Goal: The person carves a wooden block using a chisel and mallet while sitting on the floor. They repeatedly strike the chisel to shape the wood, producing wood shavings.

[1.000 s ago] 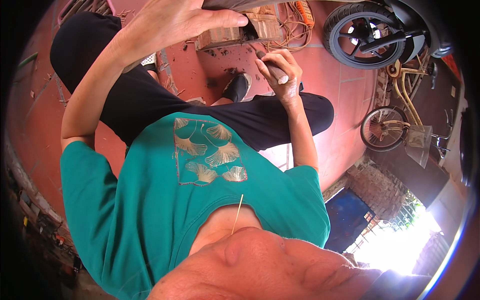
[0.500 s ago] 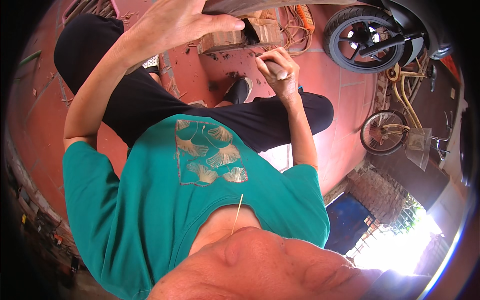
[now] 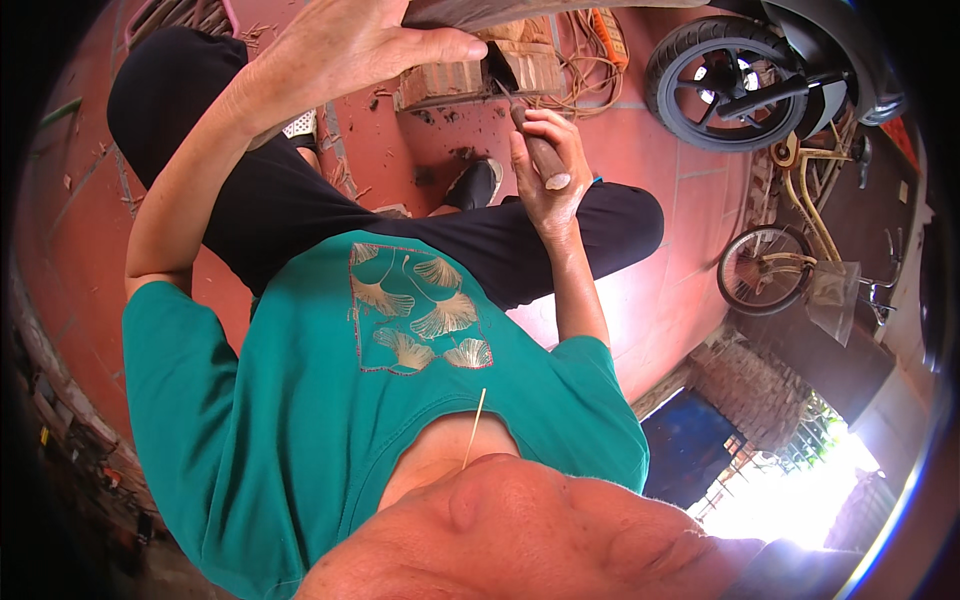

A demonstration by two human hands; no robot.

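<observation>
My right hand is closed around the brown wooden handle of a tool whose pale butt end points back toward me. At its far end a dark blade meets a tan block, which could be wood or brick. My left hand is at the top edge with its thumb stretched out to the right. Its other fingers are cut off by the frame. Beside that thumb runs a greyish length of wood, touching or nearly touching the hand; whether I grip it is hidden.
Dark scraps lie on the red tiled floor near my shoe. Beyond the block are a coiled cord and an orange power strip. A motorbike wheel and a bicycle stand at right. A pink-rimmed basket holds sticks.
My right hand has turned and shifted slightly down and left, its grip loosening, so more of the handle shows. The left hand stays in nearly the same place.
</observation>
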